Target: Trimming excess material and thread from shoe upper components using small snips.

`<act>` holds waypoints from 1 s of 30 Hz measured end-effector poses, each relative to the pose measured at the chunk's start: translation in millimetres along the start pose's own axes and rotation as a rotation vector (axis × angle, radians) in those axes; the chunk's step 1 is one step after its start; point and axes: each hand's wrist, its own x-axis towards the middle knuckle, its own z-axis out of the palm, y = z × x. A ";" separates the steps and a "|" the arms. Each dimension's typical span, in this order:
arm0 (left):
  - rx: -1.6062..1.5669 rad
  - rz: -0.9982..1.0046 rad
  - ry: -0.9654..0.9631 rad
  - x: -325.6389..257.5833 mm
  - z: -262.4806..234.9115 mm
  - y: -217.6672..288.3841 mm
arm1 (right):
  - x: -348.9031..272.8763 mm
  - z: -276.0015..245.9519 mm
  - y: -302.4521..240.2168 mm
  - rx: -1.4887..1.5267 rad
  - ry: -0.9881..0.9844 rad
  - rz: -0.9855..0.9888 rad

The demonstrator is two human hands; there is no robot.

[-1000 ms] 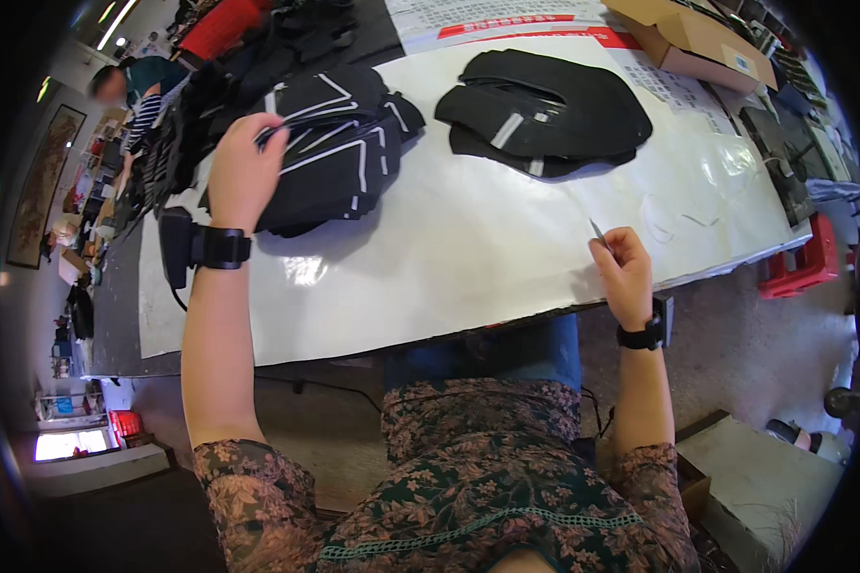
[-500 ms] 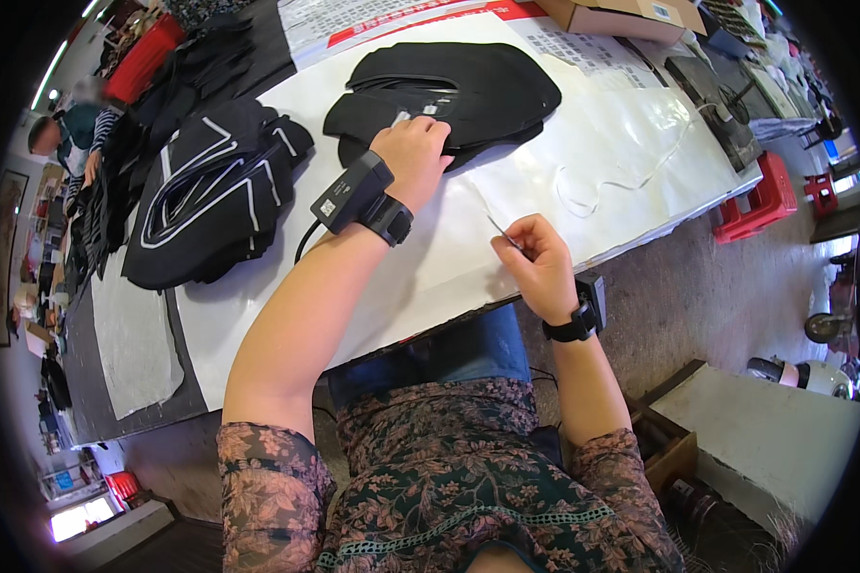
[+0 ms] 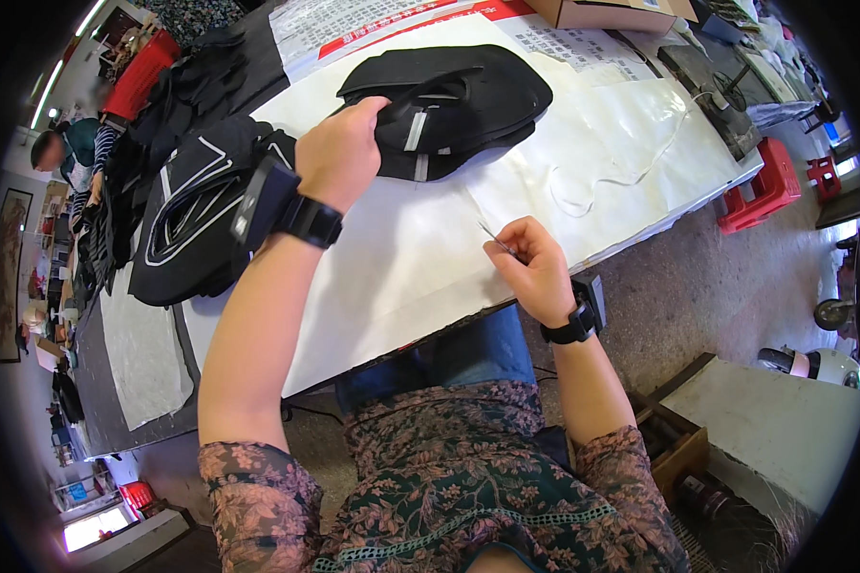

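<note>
While the person is sitting at the long white-covered worktable (image 3: 401,277), the view is now taking in more of the table's right end than it was half a second ago. On the table's far side a printed sheet with a red band (image 3: 373,29) is lying flat, white with small dark lettering, and just beside it at the far right a brown cardboard box (image 3: 602,11) is sitting at the edge. To the left, a pile of black fabric pieces with white piping (image 3: 186,224) is lying spread, much where it was before. Straight ahead, a stack of black cut fabric pieces (image 3: 468,95) with grey strips is resting on the white cover. The left hand (image 3: 339,153), which was lying flat on that stack a moment ago, is now curling its fingers round the near edge of the top piece and gripping it. The right hand (image 3: 535,263) is staying near the table's front edge, well apart from the stack, fingers closed in a pinch on a thin metal tool (image 3: 495,239) whose tip is pointing up and left. Red plastic stools (image 3: 769,186) are standing on the floor at the right.
</note>
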 end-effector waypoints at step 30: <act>-0.276 0.164 -0.091 -245.8 -39.8 33.6 | 47.3 -98.7 -46.3 -0.678 0.075 -0.189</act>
